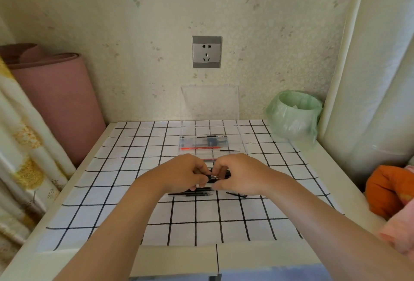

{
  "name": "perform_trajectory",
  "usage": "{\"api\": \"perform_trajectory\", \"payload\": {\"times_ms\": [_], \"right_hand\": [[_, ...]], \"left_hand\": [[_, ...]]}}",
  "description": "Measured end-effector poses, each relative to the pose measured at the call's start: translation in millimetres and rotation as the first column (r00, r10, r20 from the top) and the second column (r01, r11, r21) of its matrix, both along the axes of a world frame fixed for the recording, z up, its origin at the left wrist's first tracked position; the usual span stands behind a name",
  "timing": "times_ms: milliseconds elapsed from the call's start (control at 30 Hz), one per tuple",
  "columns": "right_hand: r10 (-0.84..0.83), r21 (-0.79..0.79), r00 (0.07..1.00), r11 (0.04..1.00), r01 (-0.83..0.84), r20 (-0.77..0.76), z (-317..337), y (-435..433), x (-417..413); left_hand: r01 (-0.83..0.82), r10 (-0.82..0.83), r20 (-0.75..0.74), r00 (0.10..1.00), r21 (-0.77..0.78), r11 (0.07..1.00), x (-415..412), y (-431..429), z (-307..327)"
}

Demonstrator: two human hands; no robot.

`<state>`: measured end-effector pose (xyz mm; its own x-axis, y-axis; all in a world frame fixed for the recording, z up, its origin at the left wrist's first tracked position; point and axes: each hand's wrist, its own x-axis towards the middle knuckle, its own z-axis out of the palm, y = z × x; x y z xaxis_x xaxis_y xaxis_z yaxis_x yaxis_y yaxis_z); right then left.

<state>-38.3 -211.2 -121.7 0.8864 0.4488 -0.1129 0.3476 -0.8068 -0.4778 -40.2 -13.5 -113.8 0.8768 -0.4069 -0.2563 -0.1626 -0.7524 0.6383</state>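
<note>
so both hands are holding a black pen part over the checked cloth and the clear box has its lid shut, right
Not shut: the head view shows the clear box with its lid open, standing upright against the wall. The left hand and right hand do hold a black pen part over the checked cloth.

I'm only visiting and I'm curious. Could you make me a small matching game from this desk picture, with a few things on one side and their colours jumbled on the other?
Things:
1. pen part
2. rolled mat
3. bin bag
4. wall socket

Colours:
a. green
b. grey
c. black
d. pink

Pairs: 1-c, 2-d, 3-a, 4-b
</note>
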Motion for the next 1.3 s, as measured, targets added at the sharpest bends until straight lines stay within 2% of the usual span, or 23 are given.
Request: {"api": "perform_trajectory", "payload": {"times_ms": [100, 300, 433, 633, 767, 1033, 1300], "right_hand": [[0.005, -0.008, 0.997, 1.000, -0.005, 0.082, 2.7, 1.3, 0.0], [0.022, -0.042, 0.999, 0.999, -0.021, 0.027, 7.1, 0.9, -3.0], [-0.004, -0.018, 0.990, 1.000, 0.006, 0.139, 6.4, 2.0, -1.3], [0.028, -0.045, 0.995, 0.999, -0.023, 0.096, 3.7, 1.5, 1.0], [0.005, -0.052, 0.991, 0.999, 0.002, 0.135, 5.4, 1.5, 0.0], [-0.008, -0.096, 0.997, 0.995, 0.014, 0.072, 9.6, 0.4, -0.1], [-0.044, -0.415, 0.997, 0.910, 0.011, -0.068, 11.6, -13.9, -0.4]], "left_hand": [[0.000, 0.000, 0.023, 1.000, 0.010, 1.000, 0.3, -0.6, 0.4], [-0.003, 0.003, 0.031, 1.000, 0.008, 1.000, 0.7, 0.6, 0.9], [-0.011, 0.012, 0.041, 0.999, -0.007, 1.000, 0.7, 0.0, 0.8], [-0.016, 0.016, 0.060, 0.998, -0.001, 1.000, 1.4, -0.6, 0.2], [-0.009, 0.010, 0.075, 0.997, -0.020, 1.000, 1.3, -0.8, 0.1], [-0.003, 0.000, 0.128, 0.992, 0.019, 1.000, 2.4, -1.3, -1.6], [0.000, -0.006, 0.066, 0.998, 0.087, 0.996, 4.5, 3.4, -6.1]]}}
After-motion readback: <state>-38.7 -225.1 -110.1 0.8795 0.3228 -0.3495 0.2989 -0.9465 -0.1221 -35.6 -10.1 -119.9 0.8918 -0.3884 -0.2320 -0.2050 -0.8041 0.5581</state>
